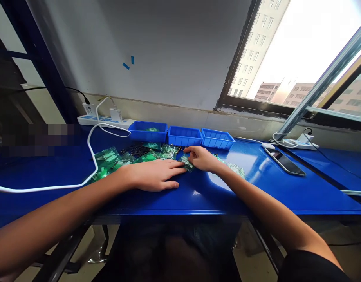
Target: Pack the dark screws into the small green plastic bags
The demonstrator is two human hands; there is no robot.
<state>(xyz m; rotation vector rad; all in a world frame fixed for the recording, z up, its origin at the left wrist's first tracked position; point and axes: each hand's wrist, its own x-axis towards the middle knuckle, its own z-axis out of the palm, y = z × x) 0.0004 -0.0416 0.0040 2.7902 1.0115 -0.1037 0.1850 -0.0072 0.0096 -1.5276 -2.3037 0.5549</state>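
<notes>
My left hand (152,174) lies flat on the blue table, palm down, with fingers stretched out and apart. Its fingertips touch the edge of a small clear plastic bag (186,162) with pale greenish contents. Over that same bag, my right hand (201,158) has its fingers curled and pressed together; what they hold, if anything, is hidden. Several similar green-tinted bags (107,158) are heaped to the left, partly behind my left forearm. Small dark parts (139,150) lie behind them. Another clear bag (236,170) sits right of my right wrist.
Along the wall stand three blue bins (185,136); the left one has something green inside. A white power strip (105,121) with plugs is behind the heap. A white cable (94,156) crosses the table's left side. At the right lies a phone (286,161) near a metal post (311,84).
</notes>
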